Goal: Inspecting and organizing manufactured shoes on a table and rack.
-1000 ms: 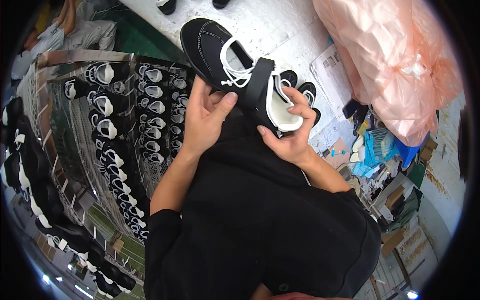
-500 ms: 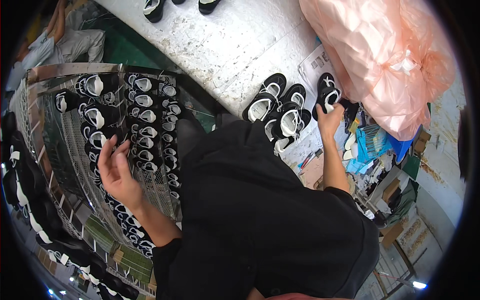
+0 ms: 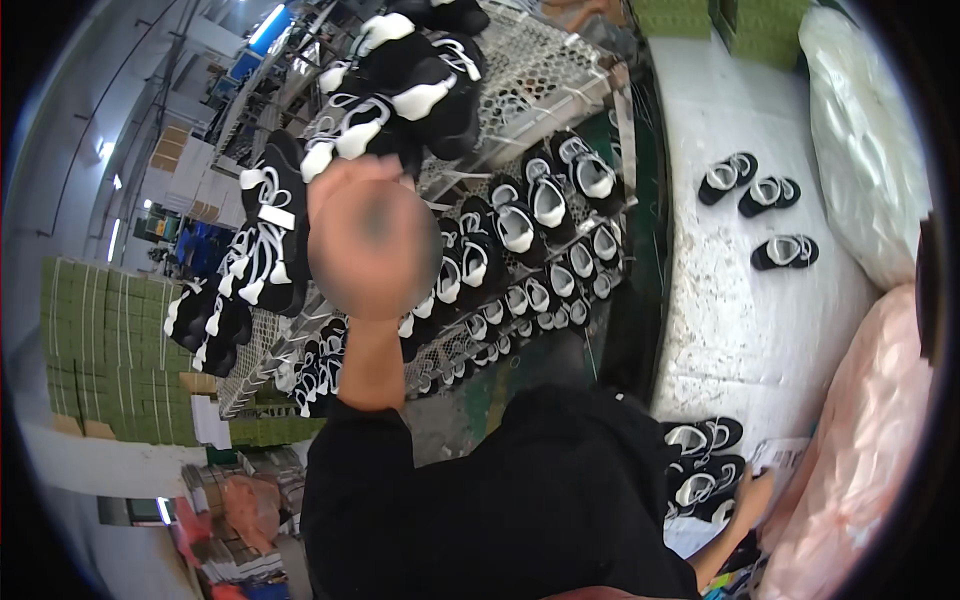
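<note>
My left hand [image 3: 372, 235] is raised in front of the shoe rack. A round blur covers most of it, so its fingers and anything in them cannot be made out; its top edge overlaps black shoes with white tongues and laces [image 3: 362, 132]. At the lower right, my right hand [image 3: 757, 495] is closed at the toe end of a black shoe [image 3: 722, 511], small and partly hidden. Just beyond that shoe, more black shoes [image 3: 697, 488] with white linings lie side by side on the pale table [image 3: 705, 340].
The metal mesh rack [image 3: 520, 90] holds many black shoes in rows. Several other shoes [image 3: 785, 252] lie farther along the table. A pink plastic bag [image 3: 860, 440] and a whitish one [image 3: 860, 130] line its right side. Green stacks [image 3: 110, 350] stand at the left.
The view has swung left, bringing the rack to the middle. My left hand has risen to the upper shoes. My right hand has gone from the separate shoe toward the grouped ones.
</note>
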A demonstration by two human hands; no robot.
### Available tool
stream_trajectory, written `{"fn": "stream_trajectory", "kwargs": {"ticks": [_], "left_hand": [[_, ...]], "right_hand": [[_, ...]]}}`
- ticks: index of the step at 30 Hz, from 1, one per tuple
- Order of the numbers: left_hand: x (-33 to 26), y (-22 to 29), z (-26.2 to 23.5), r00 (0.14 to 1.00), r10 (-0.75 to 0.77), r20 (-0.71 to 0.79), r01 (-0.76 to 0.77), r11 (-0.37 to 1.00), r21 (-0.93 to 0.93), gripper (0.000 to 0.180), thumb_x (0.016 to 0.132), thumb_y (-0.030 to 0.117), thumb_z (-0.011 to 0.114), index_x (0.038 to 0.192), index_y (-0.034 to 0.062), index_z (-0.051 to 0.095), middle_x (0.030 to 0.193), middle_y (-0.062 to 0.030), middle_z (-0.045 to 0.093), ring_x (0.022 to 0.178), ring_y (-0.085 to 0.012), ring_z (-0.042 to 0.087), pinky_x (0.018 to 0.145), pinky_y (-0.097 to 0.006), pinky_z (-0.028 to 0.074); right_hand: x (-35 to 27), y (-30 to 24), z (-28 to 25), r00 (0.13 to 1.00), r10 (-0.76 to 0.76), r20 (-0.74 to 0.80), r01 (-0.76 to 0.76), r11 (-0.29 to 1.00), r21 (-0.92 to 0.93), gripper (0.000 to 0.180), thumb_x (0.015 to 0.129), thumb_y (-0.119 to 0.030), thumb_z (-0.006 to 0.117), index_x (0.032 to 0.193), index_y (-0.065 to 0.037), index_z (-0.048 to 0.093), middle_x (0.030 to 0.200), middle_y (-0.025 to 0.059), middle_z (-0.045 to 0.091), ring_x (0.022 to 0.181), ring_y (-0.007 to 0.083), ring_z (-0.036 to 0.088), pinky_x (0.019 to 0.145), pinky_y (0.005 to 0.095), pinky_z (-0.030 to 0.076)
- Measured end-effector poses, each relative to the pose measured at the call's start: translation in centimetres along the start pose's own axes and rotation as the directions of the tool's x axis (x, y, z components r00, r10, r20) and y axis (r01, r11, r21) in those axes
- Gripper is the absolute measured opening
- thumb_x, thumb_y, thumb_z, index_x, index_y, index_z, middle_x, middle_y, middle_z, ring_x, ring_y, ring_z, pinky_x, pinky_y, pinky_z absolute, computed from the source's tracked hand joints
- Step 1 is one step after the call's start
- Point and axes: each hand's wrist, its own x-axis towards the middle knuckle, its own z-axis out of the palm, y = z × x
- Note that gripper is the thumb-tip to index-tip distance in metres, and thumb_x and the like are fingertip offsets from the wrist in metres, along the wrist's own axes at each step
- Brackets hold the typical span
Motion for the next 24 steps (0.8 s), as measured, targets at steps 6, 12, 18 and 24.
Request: {"fn": "stream_trajectory", "kwargs": {"ticks": [6,12,18,24], "left_hand": [[10.9,-7.2,6.2,0.899,-0.361,0.247,0.203,0.845,0.495,0.078,0.078,0.061,0.075,0.120,-0.0035,0.061,0.125,-0.0248,0.064,0.114,-0.0392,0.064,0.092,-0.046,0.053],[9.3,-5.9,2.3,0.966,-0.251,-0.065,0.259,0.935,0.243,0.058,0.070,0.032,0.090,0.107,-0.0036,0.063,0.107,-0.0194,0.066,0.099,-0.0346,0.067,0.084,-0.043,0.054],[4.0,-0.2,-1.7,0.960,-0.205,-0.190,0.172,0.969,-0.178,0.050,0.072,0.002,0.088,0.100,0.0014,0.046,0.121,-0.0137,0.054,0.106,-0.0200,0.057,0.083,-0.029,0.054],[-2.1,6.0,-1.3,0.994,-0.078,0.079,0.107,0.872,-0.477,0.056,0.062,0.008,0.094,0.091,0.0071,0.047,0.112,-0.0179,0.060,0.098,-0.0249,0.060,0.084,-0.036,0.049]], "right_hand": [[4.6,-19.1,-3.9,0.820,-0.440,-0.365,0.547,0.790,0.278,0.040,0.095,-0.023,0.068,0.126,0.002,0.060,0.119,0.0230,0.068,0.103,0.0383,0.069,0.090,0.0423,0.053],[-0.2,-25.1,-5.3,0.656,-0.693,-0.300,0.713,0.438,0.548,0.032,0.091,-0.016,0.072,0.116,0.002,0.063,0.105,0.0185,0.071,0.087,0.0302,0.070,0.079,0.0382,0.053],[-0.5,-23.7,-3.3,0.694,-0.701,-0.162,0.598,0.437,0.672,0.025,0.091,-0.011,0.070,0.112,0.001,0.064,0.097,0.0124,0.072,0.076,0.0186,0.069,0.066,0.0314,0.052],[-2.2,-28.0,-6.5,0.580,-0.790,-0.199,0.423,0.084,0.902,0.028,0.096,-0.010,0.065,0.122,0.001,0.059,0.110,0.0124,0.070,0.089,0.0175,0.070,0.077,0.0292,0.055]]}}
